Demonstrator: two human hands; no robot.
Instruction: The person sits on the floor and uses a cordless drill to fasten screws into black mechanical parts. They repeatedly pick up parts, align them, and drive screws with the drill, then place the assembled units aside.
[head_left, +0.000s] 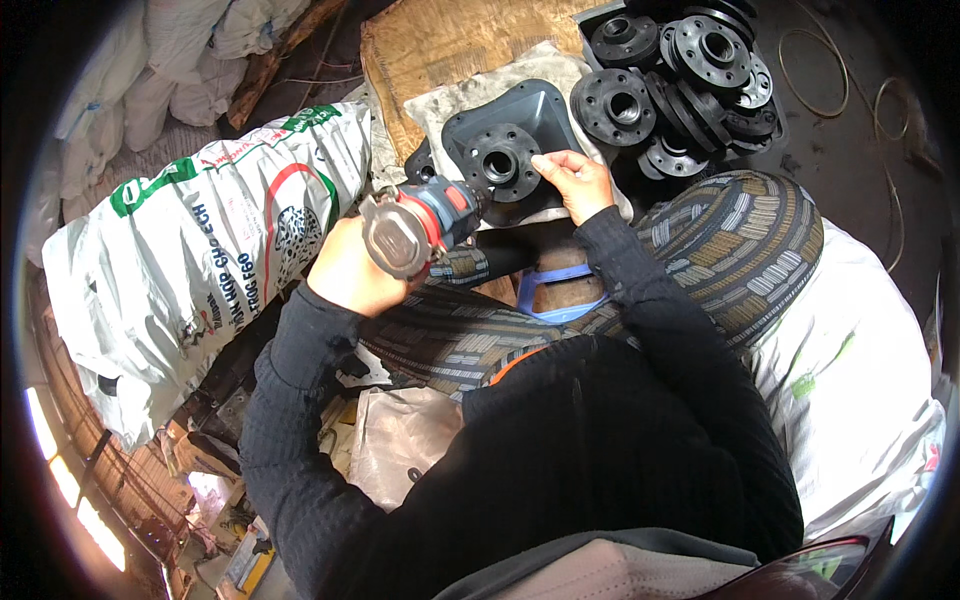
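Observation:
My left hand (350,272) is wrapped around a cordless drill (398,236), dark with red trim, whose front end points toward a black round flange (519,163). This flange has a raised central hub and small holes around its rim. It rests on a dark grey, square-edged hopper-like part (548,112). At the flange's right rim, the thumb and index finger of my right hand (583,187) are pinched together; whatever is between them is too small to make out. The drill's tip is partly hidden, so I cannot tell whether it touches the flange.
A pile of black flanges (705,60) fills a container at the back right. Under the grey part lies a pale cloth (430,108) on brown board (400,45). A large white printed sack (200,250) stands left, a blue plastic frame (560,313) lies between my legs.

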